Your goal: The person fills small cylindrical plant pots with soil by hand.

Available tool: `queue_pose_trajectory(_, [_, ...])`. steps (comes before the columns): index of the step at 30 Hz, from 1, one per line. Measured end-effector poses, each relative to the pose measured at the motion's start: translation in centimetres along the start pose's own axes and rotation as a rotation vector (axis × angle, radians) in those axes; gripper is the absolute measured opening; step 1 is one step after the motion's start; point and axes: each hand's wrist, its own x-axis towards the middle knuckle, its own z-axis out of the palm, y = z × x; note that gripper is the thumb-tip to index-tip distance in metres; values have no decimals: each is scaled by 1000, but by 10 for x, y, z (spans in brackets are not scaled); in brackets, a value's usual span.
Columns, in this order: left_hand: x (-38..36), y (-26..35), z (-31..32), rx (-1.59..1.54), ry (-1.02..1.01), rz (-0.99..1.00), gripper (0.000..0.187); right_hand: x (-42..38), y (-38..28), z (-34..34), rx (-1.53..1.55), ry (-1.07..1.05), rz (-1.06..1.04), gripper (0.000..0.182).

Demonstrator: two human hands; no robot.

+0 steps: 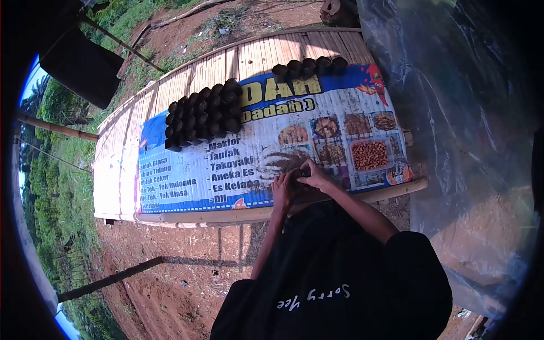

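Note:
Both my hands are together near the front edge of the table, over a printed banner. Between them is a small black seedling bag (296,180), mostly covered by my fingers. My left hand (281,190) is closed round its left side. At its upper right, the bent fingers of my right hand (315,176) grip the bag. Just beyond my hands, loose dark soil (283,161) is smeared over the banner (260,133). What fills the held bag is hidden.
A block of several black bags (203,113) stands upright at the left middle of the banner. Another row of black bags (309,67) stands at the back. The slatted bamboo table (226,65) has a raised front pole. Clear plastic sheeting (464,170) hangs at right.

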Motion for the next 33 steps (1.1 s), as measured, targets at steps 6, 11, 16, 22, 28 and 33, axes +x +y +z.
queue_pose_trajectory(6, [0, -6, 4, -1, 20, 23, 68, 2, 7, 7, -166, 126, -115, 44])
queue_pose_trajectory(11, [3, 7, -15, 23, 24, 68, 70, -6, 3, -7, -73, 76, -144, 42])
queue_pose_trajectory(16, [-1, 14, -32, -82, 43, 76, 67, -19, -14, -19, -91, 153, -195, 40])
queue_pose_trajectory(22, [7, 20, -37, -121, 88, 4, 47, -26, -30, -14, -253, 250, -306, 32])
queue_pose_trajectory(28, [5, 20, -40, -81, 103, -38, 28, -34, -41, -21, -162, 151, -270, 19])
queue_pose_trajectory(33, [7, 23, -41, -24, 124, -47, 21, -44, -53, -23, -343, 204, -512, 16])
